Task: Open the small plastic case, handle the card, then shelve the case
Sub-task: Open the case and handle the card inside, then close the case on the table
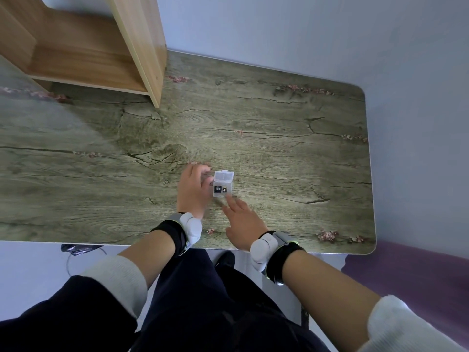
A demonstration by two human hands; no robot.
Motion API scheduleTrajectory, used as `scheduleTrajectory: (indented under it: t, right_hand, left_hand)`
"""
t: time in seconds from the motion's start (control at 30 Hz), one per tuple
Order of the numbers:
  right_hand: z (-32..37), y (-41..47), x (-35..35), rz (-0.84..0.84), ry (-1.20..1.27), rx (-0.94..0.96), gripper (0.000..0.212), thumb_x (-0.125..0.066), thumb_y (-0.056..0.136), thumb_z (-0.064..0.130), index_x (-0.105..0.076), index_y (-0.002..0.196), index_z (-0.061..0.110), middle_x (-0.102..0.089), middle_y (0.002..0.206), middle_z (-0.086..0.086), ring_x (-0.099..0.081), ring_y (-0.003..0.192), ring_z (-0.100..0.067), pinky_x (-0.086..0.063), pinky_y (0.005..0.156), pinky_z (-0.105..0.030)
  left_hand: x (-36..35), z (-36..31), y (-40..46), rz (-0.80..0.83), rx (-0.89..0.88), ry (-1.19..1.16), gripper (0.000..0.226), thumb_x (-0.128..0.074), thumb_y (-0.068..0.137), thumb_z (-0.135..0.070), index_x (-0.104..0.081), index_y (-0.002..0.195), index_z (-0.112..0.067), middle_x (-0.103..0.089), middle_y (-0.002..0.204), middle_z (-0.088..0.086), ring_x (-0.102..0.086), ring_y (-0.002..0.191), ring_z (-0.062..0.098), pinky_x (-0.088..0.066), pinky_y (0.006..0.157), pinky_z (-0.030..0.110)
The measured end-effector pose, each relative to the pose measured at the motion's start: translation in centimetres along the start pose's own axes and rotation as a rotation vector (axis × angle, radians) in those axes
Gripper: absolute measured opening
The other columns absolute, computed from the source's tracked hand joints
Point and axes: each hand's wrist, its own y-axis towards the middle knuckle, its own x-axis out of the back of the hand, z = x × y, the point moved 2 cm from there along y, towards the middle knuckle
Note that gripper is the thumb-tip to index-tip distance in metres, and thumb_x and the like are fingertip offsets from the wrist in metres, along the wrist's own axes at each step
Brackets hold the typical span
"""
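A small clear plastic case (222, 183) lies open on the table (279, 148), lid flipped back away from me. In its base sit a black card (217, 189) with white print and a smaller dark card with a gold mark beside it. My left hand (194, 191) rests against the case's left side, fingers curled at its edge. My right hand (242, 222) is just below the case, index finger stretched out with its tip touching the case's near edge. The wooden shelf unit (83, 59) stands at the table's far left.
The table has a wood-grain cover with small pink flower prints and a rounded right corner. A pale wall runs behind it. A purple surface (418, 270) lies to the right below the table edge. Both wrists wear black bands with white sensor units.
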Motion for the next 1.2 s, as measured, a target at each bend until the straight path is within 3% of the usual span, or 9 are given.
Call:
scheduleTrajectory:
  t: [0.1,0.17,0.33,0.5,0.8,0.93,1.0,1.1,1.2]
  right_hand:
    - [0.0,-0.1,0.1,-0.005,-0.008,-0.001,0.071,-0.055,0.097,0.018,-0.02,0.158,0.016,0.003,0.17,-0.003,-0.004,0.155,-0.028,-0.034,0.115,-0.053]
    - [0.0,-0.1,0.2,-0.003,-0.008,-0.001,0.069,-0.055,0.098,0.018,-0.022,0.158,0.015,0.003,0.17,-0.004,-0.003,0.155,-0.027,-0.034,0.115,-0.053]
    - [0.0,-0.1,0.1,-0.006,-0.019,0.01,0.068,-0.055,0.098,0.02,-0.021,0.158,0.015,0.002,0.17,-0.005,-0.003,0.155,-0.028,-0.037,0.113,-0.052]
    - [0.1,-0.2,0.1,-0.019,-0.029,0.016,0.07,-0.052,0.097,0.016,-0.019,0.159,0.016,0.003,0.17,-0.005,-0.003,0.155,-0.029,-0.037,0.113,-0.052]
    - [-0.6,-0.9,-0.1,-0.024,0.033,0.061,0.07,-0.05,0.098,0.012,-0.018,0.16,0.016,0.006,0.17,-0.002,0.006,0.156,-0.02,-0.033,0.117,-0.047]
    - [-1.5,-1.7,0.2,-0.152,0.022,0.082,0.048,-0.049,0.095,0.007,-0.048,0.143,0.008,-0.022,0.166,-0.009,-0.022,0.152,-0.025,-0.03,0.118,-0.044]
    - [-1.9,-2.1,0.6,-0.239,0.046,0.059,0.045,-0.05,0.095,0.006,-0.051,0.14,0.009,-0.038,0.158,-0.01,-0.031,0.147,-0.026,-0.028,0.119,-0.042]
    - [-1.4,-1.8,1.2,-0.309,0.09,0.074,0.052,-0.052,0.092,0.004,-0.046,0.144,0.009,-0.038,0.157,-0.01,-0.03,0.147,-0.027,-0.03,0.118,-0.044]
    - [-1.1,-1.0,1.6,-0.215,0.046,0.072,0.064,-0.05,0.095,0.005,-0.027,0.155,0.013,-0.017,0.167,-0.007,-0.014,0.153,-0.025,-0.024,0.121,-0.044]
  left_hand:
    - [-0.1,0.2,0.7,0.152,-0.088,0.053,0.043,-0.061,0.096,-0.02,-0.051,0.137,-0.014,-0.057,0.134,0.006,-0.048,0.124,0.022,-0.04,0.105,0.038]
    - [-0.3,0.2,0.9,0.274,-0.191,0.095,0.053,-0.066,0.094,-0.029,-0.049,0.142,-0.015,-0.058,0.137,0.005,-0.047,0.127,0.023,-0.035,0.106,0.036]
    - [-0.6,0.6,0.7,0.262,-0.415,0.181,0.033,-0.074,0.09,-0.024,-0.066,0.117,-0.008,-0.07,0.112,0.01,-0.061,0.107,0.032,-0.042,0.094,0.038]
    - [-0.8,1.7,-0.3,0.26,-0.597,0.208,0.01,-0.075,0.089,-0.009,-0.072,0.099,-0.01,-0.073,0.102,0.004,-0.066,0.093,0.027,-0.049,0.08,0.044]
    - [-1.3,2.3,-1.3,0.241,-0.588,0.265,0.016,-0.077,0.087,-0.011,-0.072,0.102,-0.008,-0.07,0.108,0.008,-0.063,0.101,0.03,-0.05,0.083,0.042]
    - [-1.1,2.4,-1.4,0.248,-0.596,0.308,0.017,-0.077,0.086,-0.01,-0.071,0.101,-0.01,-0.069,0.11,0.007,-0.062,0.102,0.03,-0.051,0.083,0.044]
    - [-1.2,2.6,-1.5,0.268,-0.597,0.348,0.019,-0.077,0.086,-0.011,-0.07,0.103,-0.01,-0.068,0.112,0.007,-0.062,0.105,0.031,-0.051,0.085,0.046]
    - [-0.9,3.1,-2.0,0.267,-0.609,0.427,0.017,-0.076,0.086,-0.012,-0.069,0.102,-0.01,-0.068,0.113,0.008,-0.062,0.107,0.032,-0.049,0.087,0.048]
    - [-1.0,2.4,-1.9,0.267,-0.625,0.474,0.01,-0.07,0.09,-0.014,-0.068,0.1,-0.012,-0.066,0.116,0.007,-0.061,0.109,0.032,-0.045,0.09,0.048]
